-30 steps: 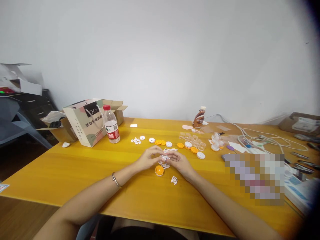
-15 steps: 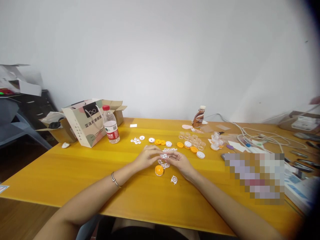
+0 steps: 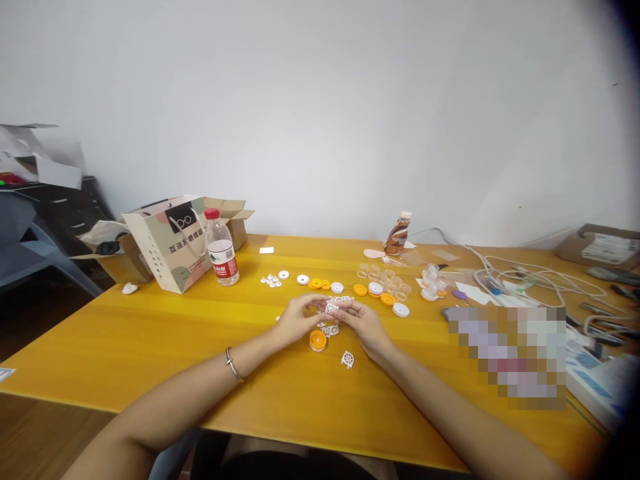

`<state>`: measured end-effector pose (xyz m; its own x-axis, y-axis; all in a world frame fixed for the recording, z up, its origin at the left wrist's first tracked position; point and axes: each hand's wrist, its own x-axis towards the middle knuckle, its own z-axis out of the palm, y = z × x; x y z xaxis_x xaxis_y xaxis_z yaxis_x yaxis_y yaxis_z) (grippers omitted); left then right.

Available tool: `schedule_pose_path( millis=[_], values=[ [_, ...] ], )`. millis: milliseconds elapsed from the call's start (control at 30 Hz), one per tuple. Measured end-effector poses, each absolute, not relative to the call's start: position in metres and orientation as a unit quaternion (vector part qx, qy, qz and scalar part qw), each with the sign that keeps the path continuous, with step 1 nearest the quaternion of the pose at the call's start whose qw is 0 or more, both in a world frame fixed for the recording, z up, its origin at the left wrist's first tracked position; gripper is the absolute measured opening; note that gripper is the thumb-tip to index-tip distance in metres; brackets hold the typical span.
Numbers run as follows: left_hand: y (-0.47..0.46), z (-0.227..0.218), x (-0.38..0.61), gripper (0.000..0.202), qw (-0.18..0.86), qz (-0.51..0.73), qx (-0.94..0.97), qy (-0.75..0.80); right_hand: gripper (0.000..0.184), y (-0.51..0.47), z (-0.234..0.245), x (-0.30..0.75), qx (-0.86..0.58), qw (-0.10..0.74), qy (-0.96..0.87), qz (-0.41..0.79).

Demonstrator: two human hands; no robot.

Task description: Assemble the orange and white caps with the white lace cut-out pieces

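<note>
Between the fingertips of my left hand (image 3: 299,319) and my right hand (image 3: 364,325) is a small white openwork plastic piece (image 3: 331,308). Both hands are closed on it, a little above the table. Just below them lie white spoked wheel-like pieces (image 3: 330,331), partly hidden by my left fingers. An orange round cup-shaped part (image 3: 317,339) sits near my left hand, with a white edge under it. Closer to me, a single white spoked piece (image 3: 347,359) lies flat. More white openwork pieces (image 3: 344,299) show behind my fingertips.
Behind my hands runs a row of white and orange discs (image 3: 359,290), with clear rings (image 3: 401,291) and small white parts (image 3: 271,281) nearby. A water bottle (image 3: 223,257) and paper bag (image 3: 175,257) stand left; a brown drink bottle (image 3: 397,235) stands at the back. Cables (image 3: 505,267) lie right.
My left fingers have shifted and bent around the white piece, which now sits slightly higher and shows a flatter face. A small white bit has come into view left of my left hand.
</note>
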<state>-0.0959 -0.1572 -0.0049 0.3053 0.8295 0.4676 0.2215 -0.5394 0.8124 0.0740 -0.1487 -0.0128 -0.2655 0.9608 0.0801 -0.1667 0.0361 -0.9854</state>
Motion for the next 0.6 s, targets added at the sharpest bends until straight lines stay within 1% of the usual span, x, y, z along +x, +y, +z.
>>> schedule_pose_path(
  millis=[67,133,200,267,367,433,500,600],
  values=[
    [-0.155,-0.011,-0.091,0.029,0.396,0.497,0.681,0.364,0.029,-0.15,-0.012,0.073,-0.367,0.486,-0.536,0.585],
    [-0.153,-0.013,-0.09,0.027,0.435,0.507,0.649,0.365,0.03,-0.151,-0.011,0.072,-0.36,0.476,-0.552,0.582],
    [-0.152,-0.009,-0.094,0.027,0.437,0.51,0.647,0.361,0.033,-0.153,-0.009,0.072,-0.362,0.47,-0.585,0.553],
    [-0.151,0.0,-0.103,0.026,0.404,0.494,0.684,0.352,0.039,-0.156,-0.007,0.073,-0.381,0.453,-0.649,0.479],
    [-0.152,0.014,-0.117,0.022,0.358,0.419,0.774,0.312,0.046,-0.161,-0.006,0.075,-0.398,0.376,-0.768,0.333],
    [-0.153,0.019,-0.123,0.022,0.361,0.354,0.816,0.278,0.048,-0.164,-0.008,0.074,-0.391,0.322,-0.819,0.269],
    [-0.153,0.018,-0.126,0.023,0.377,0.301,0.838,0.254,0.045,-0.166,-0.01,0.073,-0.386,0.288,-0.844,0.235],
    [-0.152,0.014,-0.126,0.022,0.384,0.256,0.853,0.244,0.033,-0.167,-0.013,0.071,-0.384,0.263,-0.859,0.215]
  ],
)
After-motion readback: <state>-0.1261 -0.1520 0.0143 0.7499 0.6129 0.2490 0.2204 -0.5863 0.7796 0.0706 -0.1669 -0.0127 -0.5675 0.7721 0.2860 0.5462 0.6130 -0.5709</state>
